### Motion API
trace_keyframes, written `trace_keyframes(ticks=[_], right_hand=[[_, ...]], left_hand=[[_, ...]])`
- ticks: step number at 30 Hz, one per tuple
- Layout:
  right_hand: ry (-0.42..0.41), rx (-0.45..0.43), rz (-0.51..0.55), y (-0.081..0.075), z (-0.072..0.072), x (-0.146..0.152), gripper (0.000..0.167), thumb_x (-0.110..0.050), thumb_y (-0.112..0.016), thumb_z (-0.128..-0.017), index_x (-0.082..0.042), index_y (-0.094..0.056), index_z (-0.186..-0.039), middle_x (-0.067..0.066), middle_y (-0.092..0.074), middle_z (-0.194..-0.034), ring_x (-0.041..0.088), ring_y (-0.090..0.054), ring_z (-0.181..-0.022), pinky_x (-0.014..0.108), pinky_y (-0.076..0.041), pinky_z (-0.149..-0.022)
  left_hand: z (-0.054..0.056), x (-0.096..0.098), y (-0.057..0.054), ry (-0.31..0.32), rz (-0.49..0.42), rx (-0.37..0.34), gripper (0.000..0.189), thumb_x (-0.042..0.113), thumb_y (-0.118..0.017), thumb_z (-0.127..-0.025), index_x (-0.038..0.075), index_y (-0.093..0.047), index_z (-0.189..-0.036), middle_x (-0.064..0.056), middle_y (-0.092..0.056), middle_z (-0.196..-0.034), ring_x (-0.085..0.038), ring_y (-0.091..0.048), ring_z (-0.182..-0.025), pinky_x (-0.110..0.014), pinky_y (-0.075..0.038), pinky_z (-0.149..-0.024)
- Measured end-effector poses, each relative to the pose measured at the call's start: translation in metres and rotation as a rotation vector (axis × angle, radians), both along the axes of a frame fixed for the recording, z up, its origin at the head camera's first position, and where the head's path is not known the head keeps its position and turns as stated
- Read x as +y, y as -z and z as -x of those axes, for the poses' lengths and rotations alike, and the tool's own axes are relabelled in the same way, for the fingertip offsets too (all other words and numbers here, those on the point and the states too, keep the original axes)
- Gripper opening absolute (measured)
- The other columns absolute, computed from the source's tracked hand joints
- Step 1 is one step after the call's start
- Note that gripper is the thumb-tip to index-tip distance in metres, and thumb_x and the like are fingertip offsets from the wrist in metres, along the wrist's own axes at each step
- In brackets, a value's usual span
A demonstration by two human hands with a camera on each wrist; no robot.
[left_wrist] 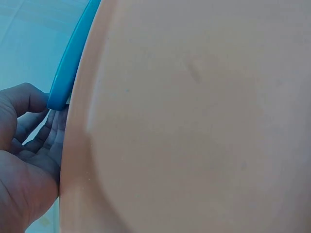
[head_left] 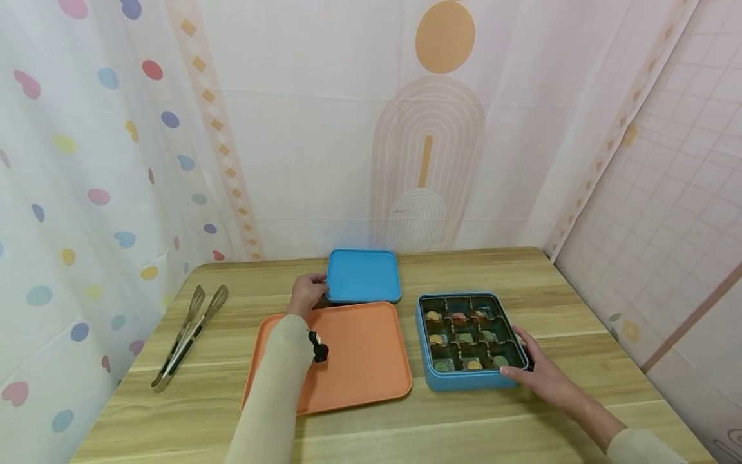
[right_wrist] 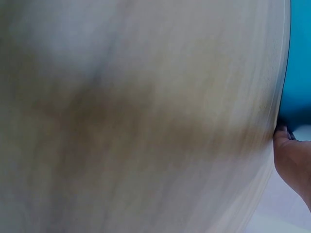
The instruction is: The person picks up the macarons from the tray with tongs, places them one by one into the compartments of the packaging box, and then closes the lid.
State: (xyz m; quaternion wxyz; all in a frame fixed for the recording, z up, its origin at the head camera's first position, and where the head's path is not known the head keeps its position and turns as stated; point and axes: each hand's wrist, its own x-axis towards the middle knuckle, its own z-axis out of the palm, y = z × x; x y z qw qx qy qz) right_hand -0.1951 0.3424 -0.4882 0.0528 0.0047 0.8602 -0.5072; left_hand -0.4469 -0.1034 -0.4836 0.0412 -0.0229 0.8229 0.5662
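Note:
Near the back of the table lies a flat square blue lid. My left hand pinches its left edge; in the left wrist view, the fingers meet the corner of the lid. To the right stands a blue square box with a dark divided insert holding several small yellow, green and reddish pieces, one kind per compartment, too small to identify. My right hand grips the box's right front corner, thumb at the front and fingers along the side. The right wrist view is blurred and shows only the thumb side.
An orange tray lies beneath my left forearm, just in front of the lid. Metal tongs with black grips rest at the table's left. A patterned curtain hangs behind the wooden table.

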Motion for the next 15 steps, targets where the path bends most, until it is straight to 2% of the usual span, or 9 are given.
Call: trace_keyframes(ticks=[3,8,15], right_hand=[[-0.002,0.0,0.0,0.0001,0.0001,-0.0004,0.093,-0.022,-0.07,-0.094,-0.011,-0.005,-0.159,0.037,-0.028,-0.148,0.044,-0.046,-0.126,0.05,-0.041,-0.097],[-0.008,-0.004,-0.008,-0.0013,-0.0004,-0.0003,0.094,-0.022,-0.071,-0.093,-0.011,-0.004,-0.159,0.039,-0.027,-0.148,0.045,-0.047,-0.126,0.05,-0.042,-0.096],[-0.021,-0.006,-0.005,-0.0042,-0.0008,0.0007,0.096,-0.022,-0.07,-0.093,-0.008,-0.002,-0.158,0.04,-0.023,-0.149,0.046,-0.047,-0.124,0.047,-0.045,-0.093]], left_hand=[[-0.0019,-0.002,-0.0027,0.008,-0.038,-0.009,0.044,0.004,-0.056,-0.097,-0.004,-0.052,-0.14,-0.023,-0.054,-0.135,-0.036,-0.054,-0.118,-0.047,-0.044,-0.1],[-0.0011,-0.0051,-0.0054,0.032,-0.155,-0.032,0.046,0.001,-0.058,-0.096,-0.005,-0.051,-0.141,-0.025,-0.054,-0.134,-0.036,-0.06,-0.113,-0.046,-0.046,-0.099],[-0.0009,-0.0084,-0.0098,0.068,-0.278,-0.064,0.05,0.001,-0.06,-0.096,-0.003,-0.048,-0.144,-0.024,-0.048,-0.143,-0.036,-0.053,-0.125,-0.044,-0.044,-0.102]])
